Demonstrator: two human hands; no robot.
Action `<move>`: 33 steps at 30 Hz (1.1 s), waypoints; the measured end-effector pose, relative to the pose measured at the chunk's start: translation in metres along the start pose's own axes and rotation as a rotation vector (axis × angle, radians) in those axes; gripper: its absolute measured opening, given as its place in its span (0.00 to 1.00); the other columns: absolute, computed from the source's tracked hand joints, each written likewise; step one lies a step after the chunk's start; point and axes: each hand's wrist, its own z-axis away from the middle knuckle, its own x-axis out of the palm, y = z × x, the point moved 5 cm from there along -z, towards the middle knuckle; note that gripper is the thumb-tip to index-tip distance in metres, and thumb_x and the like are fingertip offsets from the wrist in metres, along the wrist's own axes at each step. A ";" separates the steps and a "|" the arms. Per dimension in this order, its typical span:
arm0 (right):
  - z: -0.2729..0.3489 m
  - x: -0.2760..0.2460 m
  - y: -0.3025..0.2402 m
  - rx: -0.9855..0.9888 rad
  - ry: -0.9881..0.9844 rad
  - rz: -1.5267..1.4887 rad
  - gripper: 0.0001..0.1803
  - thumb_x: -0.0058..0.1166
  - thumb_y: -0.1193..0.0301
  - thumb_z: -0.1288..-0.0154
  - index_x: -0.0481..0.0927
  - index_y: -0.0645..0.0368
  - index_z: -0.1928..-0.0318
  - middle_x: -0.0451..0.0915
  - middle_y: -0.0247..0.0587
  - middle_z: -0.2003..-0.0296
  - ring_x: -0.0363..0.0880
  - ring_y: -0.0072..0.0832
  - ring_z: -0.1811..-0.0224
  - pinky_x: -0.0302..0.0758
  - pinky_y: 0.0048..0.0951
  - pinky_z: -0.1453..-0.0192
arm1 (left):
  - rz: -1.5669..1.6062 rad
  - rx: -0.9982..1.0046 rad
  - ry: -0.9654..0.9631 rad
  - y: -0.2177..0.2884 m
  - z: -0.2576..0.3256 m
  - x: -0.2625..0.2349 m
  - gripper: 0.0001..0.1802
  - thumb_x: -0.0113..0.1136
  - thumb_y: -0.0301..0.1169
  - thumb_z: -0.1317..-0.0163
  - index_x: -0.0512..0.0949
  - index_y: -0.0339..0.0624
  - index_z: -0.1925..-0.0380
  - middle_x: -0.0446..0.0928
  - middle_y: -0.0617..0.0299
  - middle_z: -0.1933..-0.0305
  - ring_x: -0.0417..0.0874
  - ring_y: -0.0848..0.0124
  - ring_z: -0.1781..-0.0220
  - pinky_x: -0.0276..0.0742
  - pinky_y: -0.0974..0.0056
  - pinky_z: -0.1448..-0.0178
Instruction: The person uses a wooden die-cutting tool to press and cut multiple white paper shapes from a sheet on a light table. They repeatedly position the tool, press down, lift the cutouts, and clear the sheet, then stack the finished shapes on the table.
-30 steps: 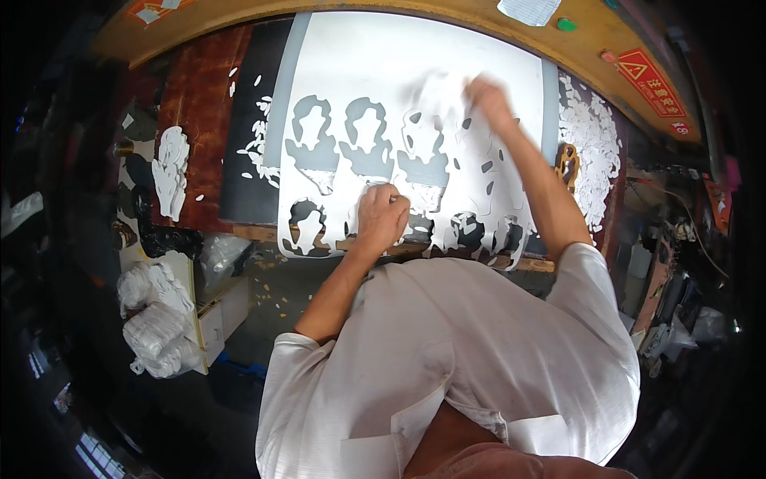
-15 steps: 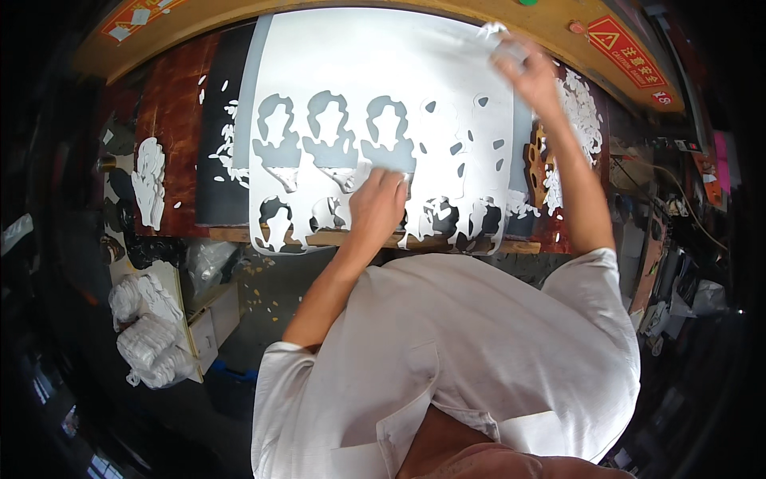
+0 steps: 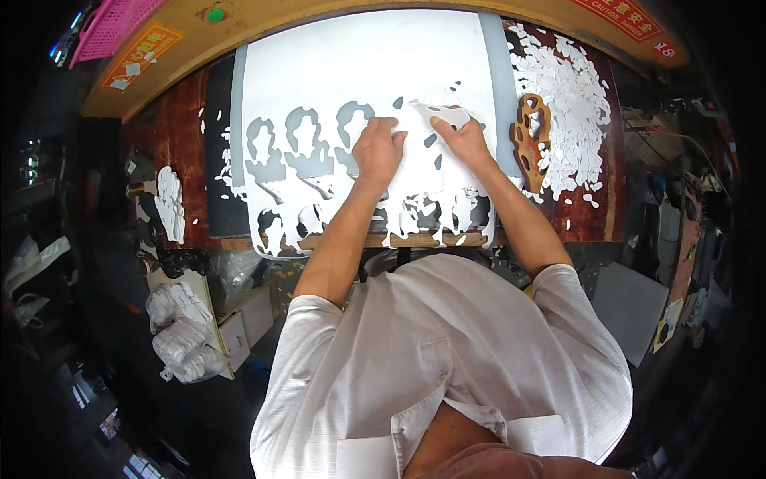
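Observation:
A large white sheet [image 3: 303,64] lies on the table, with shaped openings and cut outlines along its near half. My right hand [image 3: 463,141] is closed on a white cut piece [image 3: 448,112] with small holes, lifted at its far end; the thumb lies on top. My left hand [image 3: 378,152] rests on the sheet beside that piece, right of a shaped opening [image 3: 351,118]. Its fingers are bent, thumb close to them; whatever lies under the fingertips is hidden.
At the right stand a brown shaped cutting die [image 3: 523,148] and a heap of white scraps [image 3: 568,104]. A stack of white cut pieces [image 3: 170,203] lies at the left. Across the back runs a yellow machine beam [image 3: 263,20]. Bundled white pieces [image 3: 187,343] sit below left.
My right hand has come from the sheet's far right corner to its middle and now grips a cut piece. My left hand has moved farther up the sheet. The head view has shifted.

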 end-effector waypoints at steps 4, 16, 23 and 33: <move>0.000 0.008 0.008 -0.016 0.024 0.066 0.20 0.68 0.59 0.27 0.87 0.63 0.46 0.88 0.36 0.59 0.83 0.22 0.57 0.79 0.27 0.52 | 0.051 0.137 0.051 0.013 0.004 -0.022 0.08 0.64 0.35 0.28 0.84 0.43 0.62 0.84 0.56 0.55 0.87 0.56 0.50 0.83 0.52 0.48; -0.004 0.007 0.007 -0.027 -0.059 0.032 0.22 0.68 0.59 0.28 0.86 0.64 0.44 0.89 0.40 0.58 0.86 0.25 0.55 0.81 0.29 0.50 | 0.038 -0.014 0.003 0.030 0.096 -0.038 0.20 0.73 0.37 0.35 0.84 0.35 0.49 0.83 0.47 0.47 0.85 0.46 0.47 0.81 0.48 0.43; -0.006 0.002 0.009 -0.036 -0.044 0.030 0.23 0.68 0.58 0.27 0.85 0.65 0.45 0.89 0.41 0.57 0.86 0.26 0.55 0.81 0.29 0.51 | 0.367 -0.563 -0.071 -0.004 0.066 -0.033 0.20 0.70 0.40 0.32 0.83 0.32 0.54 0.85 0.48 0.61 0.86 0.46 0.58 0.81 0.48 0.48; 0.032 0.025 -0.044 -0.626 -0.260 0.565 0.16 0.65 0.69 0.27 0.89 0.60 0.43 0.84 0.46 0.57 0.81 0.44 0.54 0.78 0.40 0.45 | 0.942 -0.557 -0.544 -0.017 0.041 -0.038 0.11 0.73 0.32 0.33 0.78 0.46 0.65 0.76 0.68 0.72 0.73 0.78 0.77 0.66 0.70 0.76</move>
